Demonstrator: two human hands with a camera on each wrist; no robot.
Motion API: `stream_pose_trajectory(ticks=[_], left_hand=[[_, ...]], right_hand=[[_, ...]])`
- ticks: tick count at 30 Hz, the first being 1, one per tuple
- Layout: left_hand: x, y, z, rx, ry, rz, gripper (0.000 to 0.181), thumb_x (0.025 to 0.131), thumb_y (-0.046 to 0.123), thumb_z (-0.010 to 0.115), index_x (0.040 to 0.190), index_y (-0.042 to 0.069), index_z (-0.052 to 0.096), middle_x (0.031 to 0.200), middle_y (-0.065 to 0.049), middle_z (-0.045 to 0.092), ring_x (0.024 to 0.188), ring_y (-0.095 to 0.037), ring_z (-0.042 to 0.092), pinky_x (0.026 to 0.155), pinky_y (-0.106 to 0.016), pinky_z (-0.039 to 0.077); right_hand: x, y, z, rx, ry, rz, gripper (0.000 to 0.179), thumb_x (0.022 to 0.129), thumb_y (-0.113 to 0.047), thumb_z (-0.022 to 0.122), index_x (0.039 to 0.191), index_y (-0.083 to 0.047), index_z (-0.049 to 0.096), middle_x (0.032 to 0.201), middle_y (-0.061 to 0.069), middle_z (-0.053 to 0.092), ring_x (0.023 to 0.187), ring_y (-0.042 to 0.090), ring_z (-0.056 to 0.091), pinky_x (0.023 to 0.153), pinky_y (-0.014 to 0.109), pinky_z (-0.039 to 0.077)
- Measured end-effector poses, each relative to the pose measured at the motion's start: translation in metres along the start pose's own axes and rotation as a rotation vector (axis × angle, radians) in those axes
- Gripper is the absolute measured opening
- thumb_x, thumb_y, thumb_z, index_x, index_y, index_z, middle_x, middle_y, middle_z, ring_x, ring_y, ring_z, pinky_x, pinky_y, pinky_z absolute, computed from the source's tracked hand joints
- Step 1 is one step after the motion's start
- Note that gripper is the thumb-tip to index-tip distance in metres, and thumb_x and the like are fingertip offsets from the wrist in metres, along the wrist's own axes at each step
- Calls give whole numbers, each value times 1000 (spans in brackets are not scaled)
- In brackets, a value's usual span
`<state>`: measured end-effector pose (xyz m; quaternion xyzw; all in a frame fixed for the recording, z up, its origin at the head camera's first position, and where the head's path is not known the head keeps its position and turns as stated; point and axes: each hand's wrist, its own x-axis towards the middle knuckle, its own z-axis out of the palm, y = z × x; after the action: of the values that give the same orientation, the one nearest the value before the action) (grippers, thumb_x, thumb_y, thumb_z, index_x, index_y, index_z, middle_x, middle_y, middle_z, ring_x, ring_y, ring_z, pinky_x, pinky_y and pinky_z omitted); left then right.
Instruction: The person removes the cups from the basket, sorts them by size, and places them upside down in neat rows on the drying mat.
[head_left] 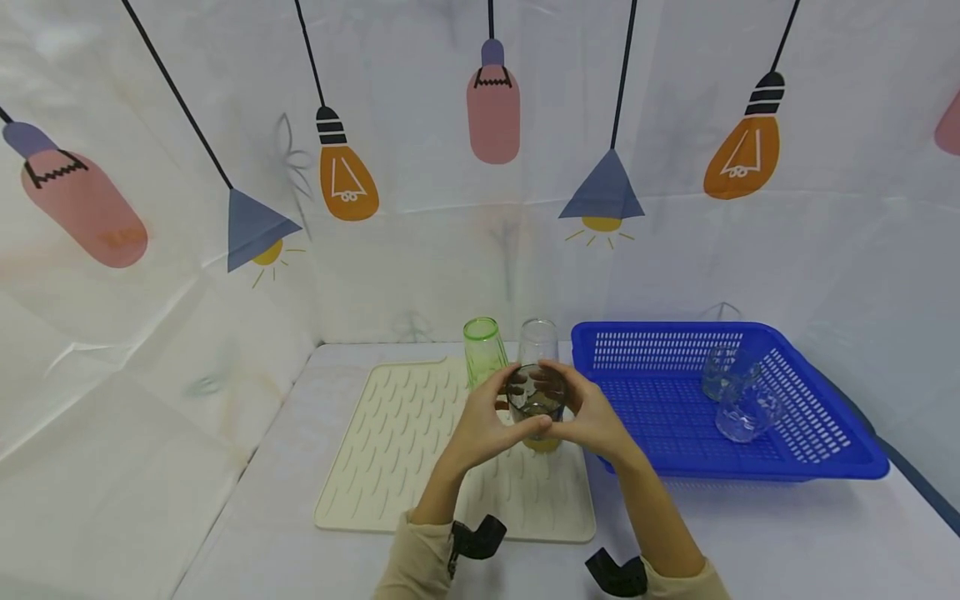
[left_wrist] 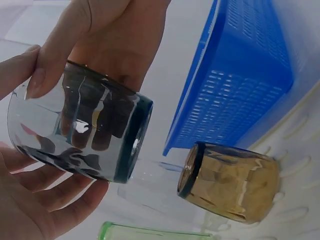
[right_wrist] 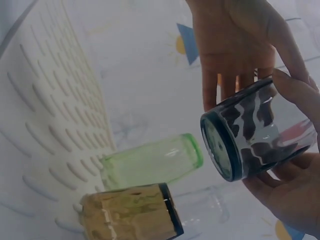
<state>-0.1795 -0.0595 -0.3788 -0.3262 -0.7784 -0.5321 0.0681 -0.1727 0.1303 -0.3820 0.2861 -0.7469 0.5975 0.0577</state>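
My left hand (head_left: 476,425) and right hand (head_left: 592,421) hold a smoky grey glass (head_left: 536,404) between them, fingers around its sides and both thumbs on the near side. Its thick dark-ringed base (right_wrist: 220,145) points down toward the mat in the right wrist view. Below it an amber glass (left_wrist: 232,182) stands on the cream drying mat (head_left: 397,450), dark-ringed end up. A green glass (head_left: 486,354) stands just beyond the left hand, and a clear glass (head_left: 538,337) stands behind the grey one.
At the right a blue perforated basket (head_left: 652,460) holds clear glass mugs (head_left: 742,417) near its right side. The mat's ridged surface extends left of the glasses. A white sheet printed with lamps (head_left: 420,275) hangs behind the table.
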Motion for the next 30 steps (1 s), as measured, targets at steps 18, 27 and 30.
stream_pose_trajectory(ticks=[18,27,30], left_hand=[[10,23,-2,299,-55,-94,85,75,40,76,136,-8,42,132,-22,52,116,-34,55,89,-44,51],[9,15,0,208,50,-90,74,71,36,79,128,-4,53,118,-17,62,98,-29,63,74,-35,55],[5,8,-1,57,123,-84,72,72,27,80,129,-5,51,117,-20,61,100,-32,62,75,-36,55]], right_hand=[[0,3,7,-90,27,-13,70,73,2,75,135,7,41,125,26,54,112,42,54,94,49,47],[-5,0,0,-159,-10,28,77,75,-4,77,139,7,35,132,26,49,119,44,48,99,56,40],[-10,0,-8,-196,-7,46,83,74,-6,79,141,8,32,135,26,47,124,43,45,101,55,37]])
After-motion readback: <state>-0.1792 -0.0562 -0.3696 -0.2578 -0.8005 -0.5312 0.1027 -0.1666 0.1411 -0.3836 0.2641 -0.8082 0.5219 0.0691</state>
